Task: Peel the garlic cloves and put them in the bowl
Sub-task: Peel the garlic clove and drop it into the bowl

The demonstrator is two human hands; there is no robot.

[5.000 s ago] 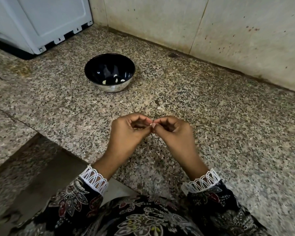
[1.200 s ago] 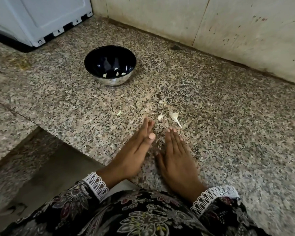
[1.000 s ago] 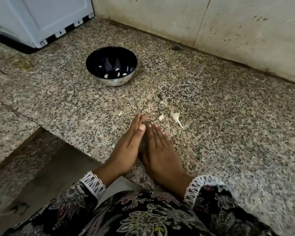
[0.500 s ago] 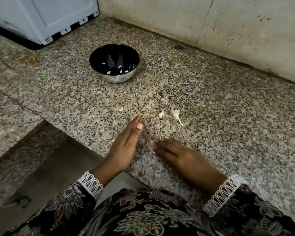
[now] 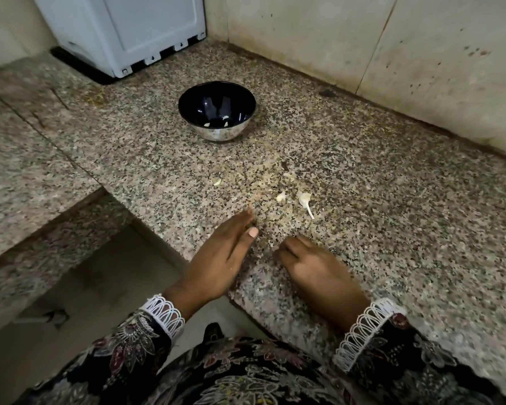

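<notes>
From the head camera, the left hand (image 5: 216, 258) is standing on its edge at the near lip of the granite table (image 5: 392, 229), fingers straight and together, holding nothing. The right hand (image 5: 319, 270) is lying knuckles-up just beside it, fingers bent down onto the stone; whether it is pinching anything under them I cannot tell.

The thing to watch is sitting straight ahead of the right hand's fingertips: a garlic clove (image 5: 305, 199) with its papery tail, long axis running from the far left down to the near right, tail pointing back towards the right hand. A smaller pale scrap (image 5: 280, 196) is lying just left of it, and another bit (image 5: 217, 182) is resting further left, ahead of the left hand. The right hand is looking like the nearer one for that clove, a short forward reach.

Well beyond, the dark bowl (image 5: 216, 112) is waiting with a few peeled cloves (image 5: 216, 122) showing inside, away to the far left of the clove
</notes>
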